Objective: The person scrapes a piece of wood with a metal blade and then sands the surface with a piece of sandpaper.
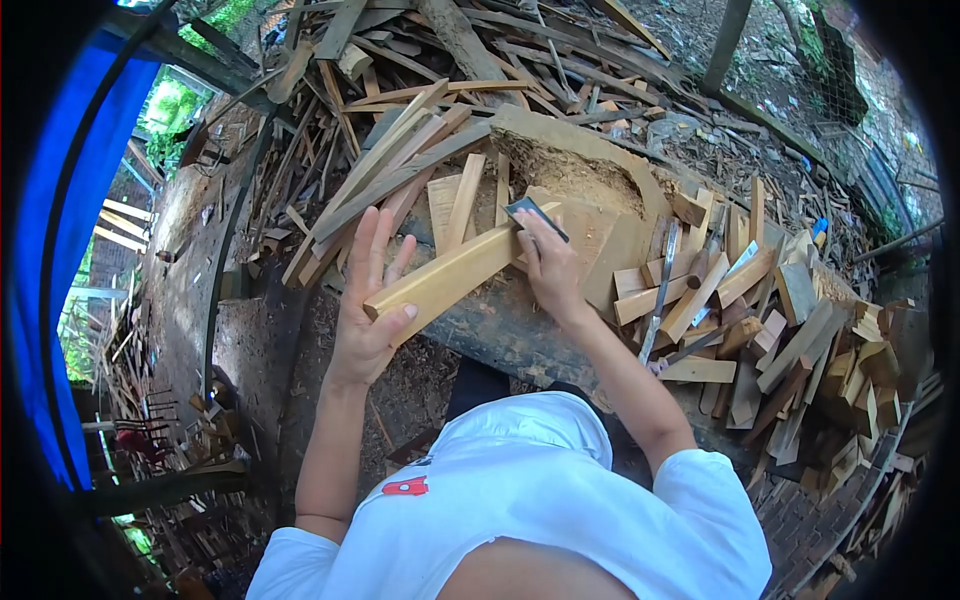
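Observation:
A squared length of light wood (pixel 455 272) slants across the middle of the head view, its near end toward me. My left hand (pixel 366 325) holds that near end, thumb pressed on the front face and fingers stretched out behind. At the far end, my right hand (pixel 550 268) is closed on a dark, thin, flat piece (pixel 523 206), which looks like sandpaper, against the wood. The palm hides much of this piece. Beneath both hands lies a worn workbench (pixel 510 335), with a thick hollowed wooden slab (pixel 640 180) beyond.
Offcuts (pixel 790 350) crowd the bench's right side, with a long metal strip (pixel 660 290) among them. Long boards (pixel 400 180) lean at the left. Scrap wood (pixel 470 50) is heaped at the back. A blue tarp (pixel 70 230) hangs at far left.

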The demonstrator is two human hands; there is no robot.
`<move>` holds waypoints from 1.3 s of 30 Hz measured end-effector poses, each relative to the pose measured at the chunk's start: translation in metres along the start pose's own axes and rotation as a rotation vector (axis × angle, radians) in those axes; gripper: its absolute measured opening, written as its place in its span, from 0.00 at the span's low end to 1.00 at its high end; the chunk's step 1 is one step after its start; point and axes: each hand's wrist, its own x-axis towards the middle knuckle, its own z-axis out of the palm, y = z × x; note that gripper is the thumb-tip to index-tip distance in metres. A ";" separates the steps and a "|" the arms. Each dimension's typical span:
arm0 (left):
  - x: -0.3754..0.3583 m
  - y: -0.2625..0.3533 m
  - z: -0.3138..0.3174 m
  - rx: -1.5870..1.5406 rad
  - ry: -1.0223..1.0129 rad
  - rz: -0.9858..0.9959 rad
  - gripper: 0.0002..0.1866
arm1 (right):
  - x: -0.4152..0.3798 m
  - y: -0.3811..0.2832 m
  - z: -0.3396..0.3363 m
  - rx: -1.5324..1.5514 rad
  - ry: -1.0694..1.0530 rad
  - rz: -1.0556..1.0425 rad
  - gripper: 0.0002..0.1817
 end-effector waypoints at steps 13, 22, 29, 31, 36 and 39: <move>-0.005 0.001 0.002 -0.041 -0.018 -0.043 0.52 | -0.001 0.023 0.013 0.012 -0.040 0.069 0.15; -0.002 0.000 -0.001 -0.116 0.082 -0.055 0.52 | -0.002 0.018 0.021 0.162 -0.052 0.198 0.16; 0.005 -0.009 0.011 -0.178 0.360 0.026 0.41 | -0.017 0.020 0.038 0.111 0.006 0.264 0.19; 0.009 -0.004 0.015 -0.204 0.375 0.020 0.39 | -0.022 -0.035 0.019 0.116 -0.041 0.052 0.19; 0.007 -0.011 0.012 -0.120 0.347 0.054 0.33 | -0.024 -0.005 0.019 0.084 -0.032 0.077 0.18; 0.008 -0.014 0.012 -0.101 0.336 0.077 0.33 | -0.013 -0.035 0.016 0.149 -0.045 0.109 0.16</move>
